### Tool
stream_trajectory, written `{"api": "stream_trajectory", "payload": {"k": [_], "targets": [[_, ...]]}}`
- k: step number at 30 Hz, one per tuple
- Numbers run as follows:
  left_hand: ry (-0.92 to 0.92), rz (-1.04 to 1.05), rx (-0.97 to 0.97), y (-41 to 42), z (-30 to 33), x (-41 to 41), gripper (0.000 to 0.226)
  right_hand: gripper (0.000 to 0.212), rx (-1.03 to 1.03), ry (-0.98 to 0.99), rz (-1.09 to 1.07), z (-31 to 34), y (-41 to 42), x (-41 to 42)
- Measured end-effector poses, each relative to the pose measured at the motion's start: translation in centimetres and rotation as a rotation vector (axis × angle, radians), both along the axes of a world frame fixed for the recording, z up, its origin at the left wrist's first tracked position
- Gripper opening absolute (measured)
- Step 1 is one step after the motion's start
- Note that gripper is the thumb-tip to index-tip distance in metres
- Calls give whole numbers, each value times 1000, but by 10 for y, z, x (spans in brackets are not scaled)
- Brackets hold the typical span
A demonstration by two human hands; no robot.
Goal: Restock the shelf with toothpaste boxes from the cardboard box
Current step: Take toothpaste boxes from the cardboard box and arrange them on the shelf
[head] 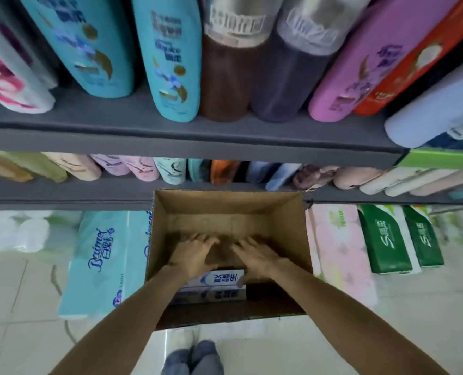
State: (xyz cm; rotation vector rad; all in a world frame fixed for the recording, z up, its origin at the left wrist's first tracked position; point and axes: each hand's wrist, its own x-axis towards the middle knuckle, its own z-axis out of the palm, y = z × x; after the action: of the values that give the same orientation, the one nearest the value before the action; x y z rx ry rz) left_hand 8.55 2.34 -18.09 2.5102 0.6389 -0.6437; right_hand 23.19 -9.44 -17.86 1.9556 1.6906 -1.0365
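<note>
Readable writing: blue script on the pale blue tissue pack (104,262) left of the box looks like "Breeze" or similar, blurred, cannot confirm. Green packs (399,239) to the right carry a large white "S" logo; rest illegible. Bottles (170,58) on the upper shelf (170,143) have labels too smeared to read.

Cardboard box (229,204) stands open on the tiled floor (16,293), against the lower shelf front. Toothpaste boxes (219,280), white with blue Chinese characters, lie stacked at its near side; the far half shows bare cardboard.

Left hand (193,257) is inside the box, palm down, fingers (198,239) spread and nearly straight, over the top toothpaste box; grasping nothing visible. Right hand (257,257) mirrors it, fingers spread, thumb near the right end of the top toothpaste box; contact cannot be told. Motion blur on both.

Shoes (198,358) show at bottom edge.
</note>
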Motion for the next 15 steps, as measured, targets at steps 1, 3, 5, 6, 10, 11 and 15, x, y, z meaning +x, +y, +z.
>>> {"api": "stream_trajectory", "payload": {"k": [1, 3, 5, 6, 10, 11, 15], "targets": [[25, 10, 7, -3, -10, 0, 62, 91, -29, 4, 22, -10, 1, -3], [71, 19, 27, -8, -24, 2, 66, 91, -69, 5, 86, -26, 3, -9], [101, 42, -3, -13, -34, 5, 69, 91, -68, -7, 160, -38, 3, -12], [106, 58, -28, -16, -36, 7, 70, 92, -59, -13, 172, -42, 4, -12], [100, 61, -111, -25, -42, 9, 85, 85, 56, -30, 144, -36, 12, 2], [105, 53, -118, -25, -44, 7, 90, 78, 103, -35, 129, -32, 13, 7], [164, 41, -7, -24, -43, 5, 88, 70, 160, -43, 141, -25, 13, 12]]}}
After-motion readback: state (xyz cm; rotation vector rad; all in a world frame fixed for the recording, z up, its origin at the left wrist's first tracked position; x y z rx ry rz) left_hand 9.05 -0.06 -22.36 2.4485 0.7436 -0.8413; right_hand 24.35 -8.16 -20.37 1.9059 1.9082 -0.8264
